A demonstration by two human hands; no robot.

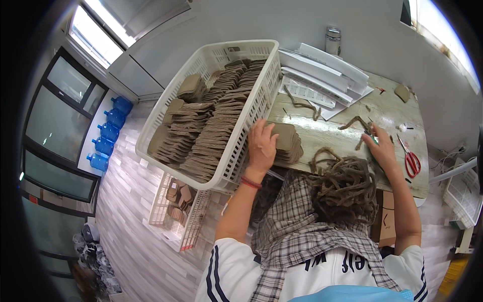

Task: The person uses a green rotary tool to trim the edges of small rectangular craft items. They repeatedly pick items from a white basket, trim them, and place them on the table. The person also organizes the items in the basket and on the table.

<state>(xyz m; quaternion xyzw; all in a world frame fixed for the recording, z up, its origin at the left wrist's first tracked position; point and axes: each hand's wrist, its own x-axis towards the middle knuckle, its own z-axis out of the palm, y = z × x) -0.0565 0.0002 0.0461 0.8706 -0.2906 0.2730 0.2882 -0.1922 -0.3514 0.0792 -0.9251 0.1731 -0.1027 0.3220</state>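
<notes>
My left hand (262,147) lies at the near right side of a large white plastic basket (275,48), beside a small stack of grey-brown rounded flat pads (287,141). Its fingers are stretched out, with the fingertips by the stack's left edge; no object shows in its grip. On the right of the table, my right hand (381,149) has its fingers curled round a small green-handled tool, mostly hidden by the hand. Close to its fingertips lies a brown strip (355,122). A tangled heap of similar brown strips (347,189) rests on my lap against the table edge.
Rows of brown pads (221,121) fill the basket. Red-handled scissors (412,164) lie right of my right hand. White papers and trays (324,75) and a metal flask (332,40) stand at the back. A lower basket (188,221) sits on the floor; blue water jugs (108,132) line the left.
</notes>
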